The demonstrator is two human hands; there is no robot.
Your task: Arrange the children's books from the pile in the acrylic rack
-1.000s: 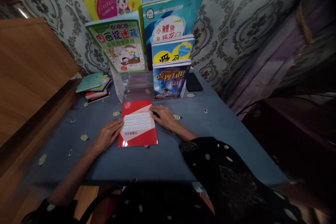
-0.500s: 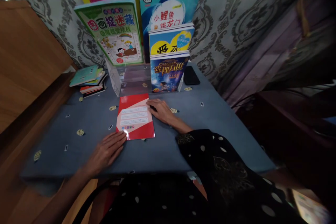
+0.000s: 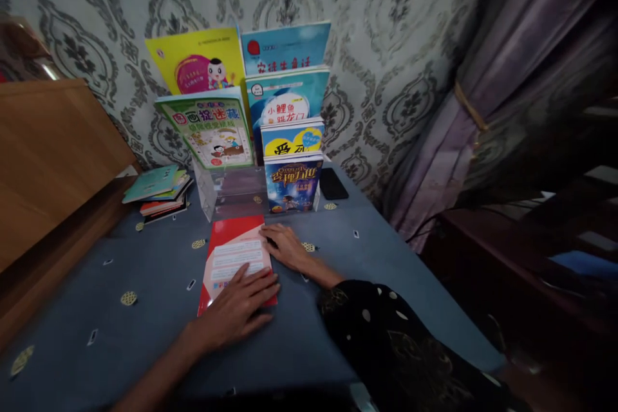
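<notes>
A red book (image 3: 235, 229) with a pale printed panel lies flat on the blue tablecloth. My left hand (image 3: 238, 306) rests across the book's near right part, fingers stretched out and covering some of the print. At the book's upper right edge lies my right hand (image 3: 284, 246), its fingertips touching the cover and the palm over the cloth. Just beyond the book, a clear display rack (image 3: 236, 196) holds upright books, among them a green book (image 3: 217, 135) at left and a dark blue book (image 3: 292, 187) at right.
A small pile of books (image 3: 161, 190) lies at the table's far left, beside a wooden panel (image 3: 58, 154). A black phone (image 3: 333, 183) lies right of the rack. Patterned wallpaper is behind, and a tied purple curtain (image 3: 434, 161) hangs at right.
My left hand has moved right, from the book's near left corner onto its cover. My right hand stays at the upper right edge. The view has tilted up, showing more wall.
</notes>
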